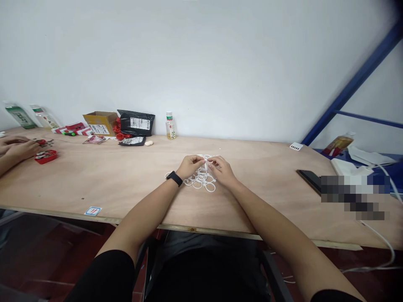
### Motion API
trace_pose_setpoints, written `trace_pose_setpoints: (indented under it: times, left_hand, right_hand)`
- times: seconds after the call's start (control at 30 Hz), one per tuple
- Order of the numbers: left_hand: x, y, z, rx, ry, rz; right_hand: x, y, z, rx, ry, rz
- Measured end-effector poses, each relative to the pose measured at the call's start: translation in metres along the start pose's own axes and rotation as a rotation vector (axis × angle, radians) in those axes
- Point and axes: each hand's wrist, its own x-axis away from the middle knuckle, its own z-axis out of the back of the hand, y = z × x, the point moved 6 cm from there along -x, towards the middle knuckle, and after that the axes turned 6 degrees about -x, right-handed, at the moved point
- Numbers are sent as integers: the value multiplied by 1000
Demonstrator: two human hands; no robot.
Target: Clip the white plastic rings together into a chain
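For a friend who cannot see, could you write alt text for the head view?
A person's left hand and right hand pinch a small white piece between them, over a cluster of thin white rings on a pale wooden table. At far left, another person's hands show; a clear plastic bottle and open brown cardboard box stand by the white wall.

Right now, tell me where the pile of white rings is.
In the head view, the pile lies on the wooden table just below mid-picture, mostly between the left hand and the right hand.
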Motion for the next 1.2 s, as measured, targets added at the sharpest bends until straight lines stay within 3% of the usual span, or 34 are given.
trace_pose_setpoints:
  times: [0.33,0.53,0.7,0.8,0.87,0.93,1.03,1.2]
  left_hand:
    - [5,7,-9,-199,-55,-113]
    - [2,2,-8,-127,2,-77]
    - [-3,-9,-12,-47,-67,-40]
    - [-8,-14,1,-53,25,-25]
    - [-10,-17,17,-194,118,-6]
    - [-10,-17,29,-509,139,-17]
    - [-8,-24,40,-896,97,54]
    - [-3,-37,41,-1113,-32,196]
  right_hand:
    - [-1,21,-2,-226,12,-145]
    - [-1,16,-9,-309,35,-160]
    - [0,18,-11,-176,18,-196]
    - [-1,21,1,-19,86,-176]
    - [-2,23,9,104,82,-146]
    - [-3,25,13,237,32,-133]
    - [-3,29,12,420,-81,-165]
    - [-2,22,1,478,-174,-140]
